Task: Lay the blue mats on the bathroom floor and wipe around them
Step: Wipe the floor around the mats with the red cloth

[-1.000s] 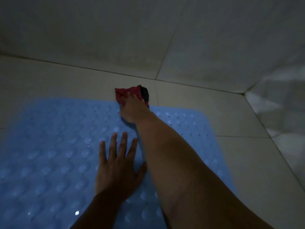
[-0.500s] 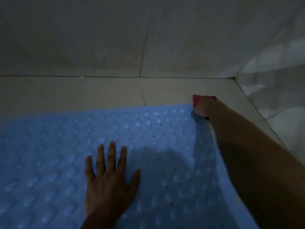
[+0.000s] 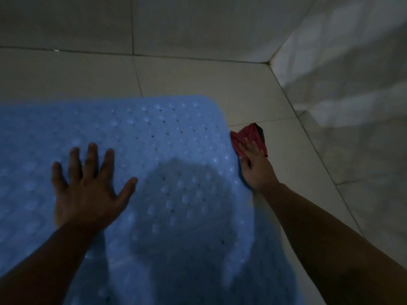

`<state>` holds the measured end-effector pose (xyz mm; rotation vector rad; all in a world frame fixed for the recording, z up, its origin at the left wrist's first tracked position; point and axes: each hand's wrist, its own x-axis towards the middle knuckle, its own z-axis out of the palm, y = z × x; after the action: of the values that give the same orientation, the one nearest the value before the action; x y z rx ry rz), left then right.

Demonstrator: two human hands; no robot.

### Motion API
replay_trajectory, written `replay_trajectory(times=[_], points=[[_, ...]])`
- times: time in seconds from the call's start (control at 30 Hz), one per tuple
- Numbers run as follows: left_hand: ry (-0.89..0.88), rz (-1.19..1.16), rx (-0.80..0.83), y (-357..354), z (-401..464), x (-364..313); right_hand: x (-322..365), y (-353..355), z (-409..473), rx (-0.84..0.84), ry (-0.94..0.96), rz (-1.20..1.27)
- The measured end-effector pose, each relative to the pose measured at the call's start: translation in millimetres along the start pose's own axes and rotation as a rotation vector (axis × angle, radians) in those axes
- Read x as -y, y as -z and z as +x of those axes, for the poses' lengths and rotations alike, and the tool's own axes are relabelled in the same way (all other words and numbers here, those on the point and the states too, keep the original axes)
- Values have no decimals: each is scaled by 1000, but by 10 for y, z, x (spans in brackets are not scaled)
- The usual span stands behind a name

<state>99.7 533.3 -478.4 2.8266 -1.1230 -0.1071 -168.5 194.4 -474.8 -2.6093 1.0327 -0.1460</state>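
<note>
1 blue mat (image 3: 176,150) lies flat on the tiled floor (image 3: 220,80), so at least part of the laying looks done; wiping is underway. The left hand (image 3: 86,190) presses it, fingers spread wide. The right hand (image 3: 255,166) presses a red cloth (image 3: 248,135) flat on the tile beside the mat's right edge. Dim room; tiled walls (image 3: 198,23) meet in the corner just beyond.

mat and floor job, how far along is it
Done: one blue mat lies flat on the tiled floor. In hand: the left hand presses flat on the mat while the right hand pushes a red cloth on the floor along the mat's right edge. Left: the rest of the floor around it. Only one mat is in view, so I can't tell whether others are laid.
</note>
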Motion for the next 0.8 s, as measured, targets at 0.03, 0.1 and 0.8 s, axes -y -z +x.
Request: replay_trajectory(times=[0.03, 0.1, 0.8], points=[[4, 9, 10, 14, -9, -13, -13, 7, -127, -4, -26, 14], [7, 5, 18, 42, -12, -15, -26, 34, -338, -2, -63, 37], [-358, -237, -4, -10, -2754, -1085, -656, 447, -2533, 261, -273, -120]])
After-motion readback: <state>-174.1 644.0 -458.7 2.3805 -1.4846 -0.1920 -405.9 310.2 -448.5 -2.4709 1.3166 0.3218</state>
